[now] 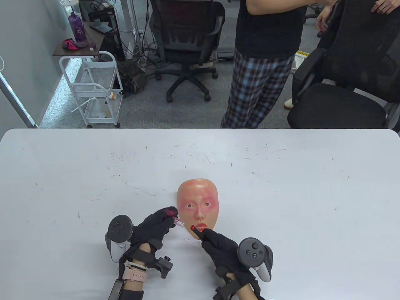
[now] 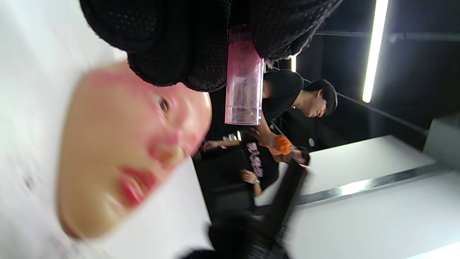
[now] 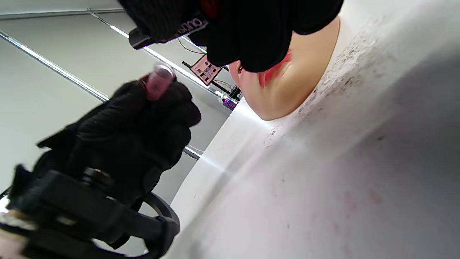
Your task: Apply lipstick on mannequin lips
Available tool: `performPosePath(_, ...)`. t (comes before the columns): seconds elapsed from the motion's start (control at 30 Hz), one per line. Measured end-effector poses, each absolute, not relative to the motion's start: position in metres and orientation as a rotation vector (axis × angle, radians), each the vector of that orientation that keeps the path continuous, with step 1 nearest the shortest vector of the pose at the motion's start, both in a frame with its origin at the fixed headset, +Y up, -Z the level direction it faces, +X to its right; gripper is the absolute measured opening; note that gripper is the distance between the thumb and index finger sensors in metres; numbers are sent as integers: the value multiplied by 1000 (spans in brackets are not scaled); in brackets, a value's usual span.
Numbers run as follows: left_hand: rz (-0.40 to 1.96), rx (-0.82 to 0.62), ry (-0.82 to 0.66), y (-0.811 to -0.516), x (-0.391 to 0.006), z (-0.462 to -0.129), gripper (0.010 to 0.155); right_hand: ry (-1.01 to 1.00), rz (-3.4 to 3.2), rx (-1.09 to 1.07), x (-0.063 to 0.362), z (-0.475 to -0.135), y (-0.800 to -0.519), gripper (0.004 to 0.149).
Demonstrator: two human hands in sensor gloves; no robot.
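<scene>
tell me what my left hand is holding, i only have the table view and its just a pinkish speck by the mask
Observer: In the left wrist view, the left hand grips a clear pink-tinted cap, a tube with its open end pointing away from the fingers.

Operator: is the lipstick on the lips or not, the right hand blocks it

Observer: The right wrist view shows the right hand pressed close over the mouth of the mannequin face; red shows just under the fingers, but the tip itself is hidden.

Operator: any colour on the lips already

Observer: Yes, in the left wrist view the lips are red, though blurred.
</scene>
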State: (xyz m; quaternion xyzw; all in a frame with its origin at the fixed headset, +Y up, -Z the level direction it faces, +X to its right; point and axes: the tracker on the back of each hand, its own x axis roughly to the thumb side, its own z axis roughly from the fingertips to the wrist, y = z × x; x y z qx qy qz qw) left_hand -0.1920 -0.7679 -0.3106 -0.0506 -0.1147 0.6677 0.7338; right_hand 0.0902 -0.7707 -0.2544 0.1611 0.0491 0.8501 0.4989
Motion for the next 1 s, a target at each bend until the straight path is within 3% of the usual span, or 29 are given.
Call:
performPosePath(0.13, 1545, -227, -336, -774, -180, -312, 50, 127, 2072, 397, 89, -254, -771, 52)
performPosePath(0.4, 1361, -243, -423, -768, -167, -311, 50, 148, 2154, 420, 85, -253, -768, 53)
performPosePath(0.6, 1415, -290, -462, -770, -162, -310, 49, 139, 2104, 423, 85, -253, -766, 53)
performPosePath(0.83, 1427, -260, -472, -764, -159, -309, 49, 169, 2016, 408, 89, -254, -768, 52)
performPosePath(1.0, 1265, -176, -460, -734, -142, -311, 49, -52, 2074, 275, 109, -251, -756, 54)
